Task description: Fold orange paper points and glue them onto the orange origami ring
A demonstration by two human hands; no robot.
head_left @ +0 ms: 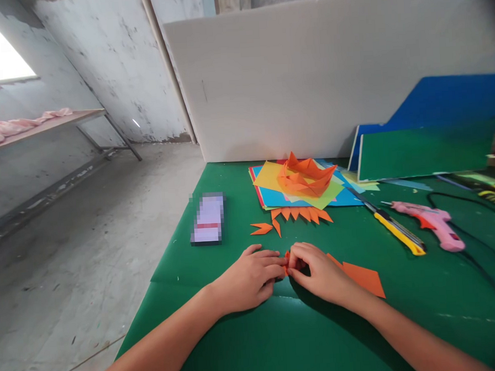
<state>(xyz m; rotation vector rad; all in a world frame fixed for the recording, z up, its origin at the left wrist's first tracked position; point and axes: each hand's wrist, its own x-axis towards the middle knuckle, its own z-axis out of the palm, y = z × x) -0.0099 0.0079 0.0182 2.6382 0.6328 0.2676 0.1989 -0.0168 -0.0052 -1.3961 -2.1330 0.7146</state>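
Note:
A small folded piece of orange paper (286,256) lies on the green tabletop between my two hands, mostly covered by fingers. My left hand (252,276) comes from the left, with its fingertips pressing the paper down. From the other side, my right hand (314,268) pinches it between thumb and index finger. Flat orange paper squares (364,279) lie partly under my right forearm. Beyond my hands sit a row of pointed orange folded pieces (302,213) and a few loose ones (262,228). The exact fold in my fingers is hidden.
An orange folded-paper ring (307,177) rests on stacked coloured paper (267,197). To the right are a yellow utility knife (399,234) and a pink glue gun (434,220) with a black cord. A phone (208,218) lies left. Green and white boards (420,151) stand behind.

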